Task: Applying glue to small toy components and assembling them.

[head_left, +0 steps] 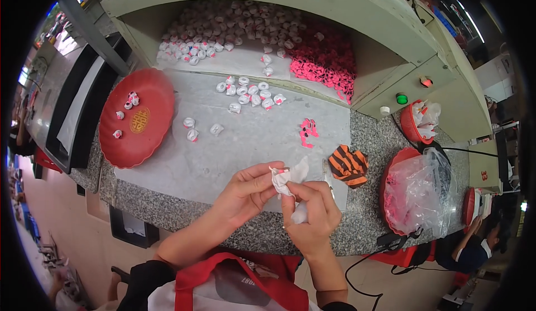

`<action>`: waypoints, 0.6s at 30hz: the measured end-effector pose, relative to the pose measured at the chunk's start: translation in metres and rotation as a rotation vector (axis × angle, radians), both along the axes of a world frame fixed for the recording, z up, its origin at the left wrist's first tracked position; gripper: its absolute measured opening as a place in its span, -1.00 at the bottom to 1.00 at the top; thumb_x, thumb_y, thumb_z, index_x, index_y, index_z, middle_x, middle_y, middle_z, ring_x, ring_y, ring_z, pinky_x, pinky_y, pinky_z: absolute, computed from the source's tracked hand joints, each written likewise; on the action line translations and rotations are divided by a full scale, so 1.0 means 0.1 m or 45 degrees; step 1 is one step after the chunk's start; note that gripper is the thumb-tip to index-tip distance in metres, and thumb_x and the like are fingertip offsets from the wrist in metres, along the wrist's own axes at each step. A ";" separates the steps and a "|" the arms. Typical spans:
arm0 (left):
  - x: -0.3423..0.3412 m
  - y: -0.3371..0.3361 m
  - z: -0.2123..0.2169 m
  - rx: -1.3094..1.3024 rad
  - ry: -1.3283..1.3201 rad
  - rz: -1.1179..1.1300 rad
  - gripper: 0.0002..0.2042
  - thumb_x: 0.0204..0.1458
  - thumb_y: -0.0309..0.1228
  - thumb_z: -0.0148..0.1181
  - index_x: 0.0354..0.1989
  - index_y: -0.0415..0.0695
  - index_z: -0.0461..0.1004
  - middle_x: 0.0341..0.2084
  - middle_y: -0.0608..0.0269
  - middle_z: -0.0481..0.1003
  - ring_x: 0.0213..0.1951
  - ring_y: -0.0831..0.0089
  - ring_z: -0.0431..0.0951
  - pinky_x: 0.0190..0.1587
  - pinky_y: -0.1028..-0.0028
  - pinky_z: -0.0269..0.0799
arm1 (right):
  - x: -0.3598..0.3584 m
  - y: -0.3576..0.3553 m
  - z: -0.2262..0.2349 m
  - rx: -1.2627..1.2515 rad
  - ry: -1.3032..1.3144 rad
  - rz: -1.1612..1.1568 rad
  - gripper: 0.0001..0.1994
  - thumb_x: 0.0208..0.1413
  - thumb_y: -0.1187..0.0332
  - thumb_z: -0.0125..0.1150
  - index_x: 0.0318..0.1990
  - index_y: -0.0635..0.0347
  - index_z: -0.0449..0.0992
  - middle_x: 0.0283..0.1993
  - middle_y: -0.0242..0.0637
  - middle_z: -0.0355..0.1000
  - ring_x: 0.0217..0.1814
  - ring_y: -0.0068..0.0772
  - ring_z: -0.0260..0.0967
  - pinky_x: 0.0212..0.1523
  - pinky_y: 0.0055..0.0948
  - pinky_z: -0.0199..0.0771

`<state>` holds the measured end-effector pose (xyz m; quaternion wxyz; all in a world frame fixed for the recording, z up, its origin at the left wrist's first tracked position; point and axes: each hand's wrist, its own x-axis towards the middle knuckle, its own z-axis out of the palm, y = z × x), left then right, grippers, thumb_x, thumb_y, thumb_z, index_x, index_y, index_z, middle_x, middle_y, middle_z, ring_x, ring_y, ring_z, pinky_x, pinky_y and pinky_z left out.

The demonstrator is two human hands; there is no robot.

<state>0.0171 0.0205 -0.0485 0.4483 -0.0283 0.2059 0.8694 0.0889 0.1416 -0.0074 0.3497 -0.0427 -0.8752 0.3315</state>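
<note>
In front of me, over the near edge of the paper-covered bench, both my hands meet at a crumpled white cloth (300,170). My left hand (245,192) pinches the left side of the bundle, where a bit of pink shows; whatever lies inside is mostly covered. My right hand (314,213) is closed on the cloth, thumb and fingers pressing it, and more white material hangs below its fingers. Beyond my hands, a few small white rounded pieces with pink marks (192,135) lie on the white paper (251,149). A larger group of white pieces (254,96) sits farther back.
A red scalloped tray (164,138) at left holds several pieces. Piles of white pieces (223,29) and pink parts (324,68) fill the cabinet opening. Loose pink parts (307,132), an orange-black striped cloth (349,165), a plastic bag (427,191) and a red basket (410,124) are at right.
</note>
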 end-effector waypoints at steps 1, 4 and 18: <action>0.00 0.00 0.01 -0.008 0.058 0.068 -0.72 -0.01 -0.52 0.01 -0.09 -0.27 0.34 -0.16 0.03 0.40 -0.10 0.28 0.43 -0.01 0.39 0.35 | 0.01 -0.01 0.00 0.000 0.001 0.002 -0.82 -0.31 0.59 0.26 -0.45 0.21 0.47 -0.53 -0.28 0.31 -0.57 -0.48 0.30 -0.60 -0.60 0.27; 0.01 0.01 0.09 -0.154 0.372 0.195 -0.75 -0.03 -0.56 0.04 -0.12 -0.24 0.37 -0.18 0.04 0.41 -0.10 0.24 0.42 -0.02 0.38 0.35 | 0.08 0.04 -0.01 -0.420 -0.232 0.129 -0.84 -0.26 0.61 0.23 -0.45 0.25 0.43 -0.52 -0.31 0.35 -0.54 -0.56 0.30 -0.57 -0.61 0.27; 0.01 -0.01 0.12 -0.235 0.395 0.269 -0.73 -0.08 -0.64 0.05 -0.14 -0.32 0.38 -0.21 0.06 0.43 -0.18 0.40 0.44 -0.09 0.47 0.36 | -0.04 0.01 -0.03 -0.731 -0.168 0.169 -0.80 -0.25 0.62 0.21 -0.37 0.26 0.48 -0.45 -0.36 0.36 -0.48 -0.60 0.28 -0.49 -0.65 0.27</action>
